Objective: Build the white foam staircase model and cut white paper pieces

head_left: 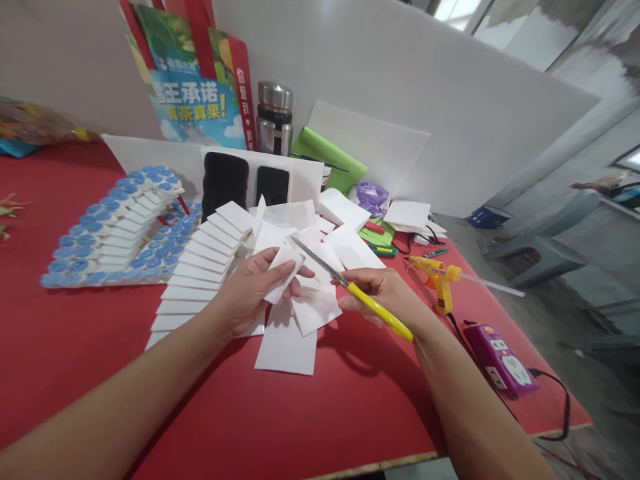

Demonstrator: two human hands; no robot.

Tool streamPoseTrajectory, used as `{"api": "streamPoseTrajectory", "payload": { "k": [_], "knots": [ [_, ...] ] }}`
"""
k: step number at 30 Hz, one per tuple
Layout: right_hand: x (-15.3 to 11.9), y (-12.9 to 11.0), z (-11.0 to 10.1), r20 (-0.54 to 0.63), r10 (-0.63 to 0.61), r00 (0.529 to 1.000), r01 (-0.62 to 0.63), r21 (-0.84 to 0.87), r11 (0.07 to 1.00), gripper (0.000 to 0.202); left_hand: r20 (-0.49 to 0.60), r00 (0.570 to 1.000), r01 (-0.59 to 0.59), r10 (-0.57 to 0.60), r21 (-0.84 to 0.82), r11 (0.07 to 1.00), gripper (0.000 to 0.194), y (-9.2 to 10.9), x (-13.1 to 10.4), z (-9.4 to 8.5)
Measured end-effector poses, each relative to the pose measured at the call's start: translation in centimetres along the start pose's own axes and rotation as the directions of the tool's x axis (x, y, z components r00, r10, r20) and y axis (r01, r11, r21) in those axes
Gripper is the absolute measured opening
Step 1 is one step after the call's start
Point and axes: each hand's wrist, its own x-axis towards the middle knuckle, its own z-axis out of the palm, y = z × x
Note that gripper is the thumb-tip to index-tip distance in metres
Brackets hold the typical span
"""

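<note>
Between the thumb and fingers of my left hand (257,287) is a small folded piece of white paper (284,272). My right hand (377,293) holds scissors with yellow handles (380,311), their blades pointing up and left, close to the paper's upper edge. Loose white sheets (290,343) lie beneath and behind both hands. Left of them stands a stepped, fan-like white paper model (193,279), partly hidden by my left hand. Farther left is a similar curved staircase model (125,230) edged with blue round pieces.
Two phones (225,183) lean on a white board at the back, near a steel flask (275,120) and a bag (200,87). A yellow glue gun (440,280) and purple power strip (503,360) lie on the red table (280,427) at right.
</note>
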Motion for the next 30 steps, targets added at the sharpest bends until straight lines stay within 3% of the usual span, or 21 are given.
{"api": "streamPoseTrajectory", "payload": {
  "k": [3, 6, 8, 10, 12, 14, 16, 18, 22, 25, 28, 30],
  "knots": [
    [-0.1, -0.3, -0.4, -0.045, -0.055, 0.997, 0.058, 0.059, 0.997, 0.055, -0.036, 0.999, 0.005, -0.007, -0.061, 0.998, 0.034, 0.1, -0.1, 0.2],
    [-0.1, -0.5, -1.1, -0.104, -0.108, 0.989, 0.114, 0.057, 0.992, 0.056, -0.072, 0.996, -0.061, 0.055, -0.089, 0.994, 0.052, -0.2, 0.0, 0.4],
    [-0.1, -0.3, -1.5, -0.170, -0.104, 0.980, 0.105, -0.006, 0.994, 0.058, -0.096, 0.986, -0.137, 0.135, -0.010, 0.991, 0.069, -0.8, 0.2, 0.2],
    [0.1, 0.0, -1.7, -0.241, -0.110, 0.964, 0.078, -0.139, 0.987, 0.059, -0.080, 0.961, -0.245, 0.263, 0.189, 0.951, 0.084, -1.3, 0.5, -0.2],
    [0.5, 0.3, -1.5, -0.292, -0.140, 0.946, 0.044, -0.315, 0.948, 0.055, 0.010, 0.903, -0.388, 0.430, 0.449, 0.805, 0.097, -1.7, 0.7, -0.7],
    [0.9, 0.7, -0.9, -0.304, -0.168, 0.938, 0.004, -0.475, 0.880, 0.048, 0.140, 0.806, -0.506, 0.575, 0.668, 0.546, 0.103, -1.8, 0.6, -1.0],
    [1.3, 1.0, -0.1, -0.302, -0.186, 0.935, -0.039, -0.609, 0.793, 0.041, 0.268, 0.710, -0.558, 0.651, 0.778, 0.288, 0.104, -1.7, 0.4, -1.0],
    [1.7, 1.3, 0.8, -0.287, -0.200, 0.937, -0.077, -0.727, 0.682, 0.038, 0.342, 0.673, -0.566, 0.656, 0.809, 0.159, 0.100, -1.5, 0.1, -0.7],
    [2.2, 1.6, 2.4, -0.239, -0.192, 0.952, -0.120, -0.867, 0.483, 0.032, 0.360, 0.733, -0.563, 0.577, 0.797, 0.217, 0.095, -1.9, 0.0, -0.6],
    [2.0, 1.3, 3.2, -0.217, -0.173, 0.961, -0.139, -0.916, 0.376, 0.027, 0.335, 0.750, -0.555, 0.571, 0.789, 0.265, 0.091, -2.3, 0.5, -1.1],
    [1.2, 0.6, 3.4, -0.186, -0.148, 0.971, -0.134, -0.943, 0.304, 0.022, 0.303, 0.735, -0.554, 0.606, 0.784, 0.279, 0.083, -2.2, 0.7, -1.5],
    [0.5, 0.0, 3.1, -0.136, -0.146, 0.980, -0.088, -0.952, 0.295, 0.020, 0.297, 0.694, -0.587, 0.656, 0.760, 0.277, 0.077, -1.8, 0.4, -1.3]
  ]
}}
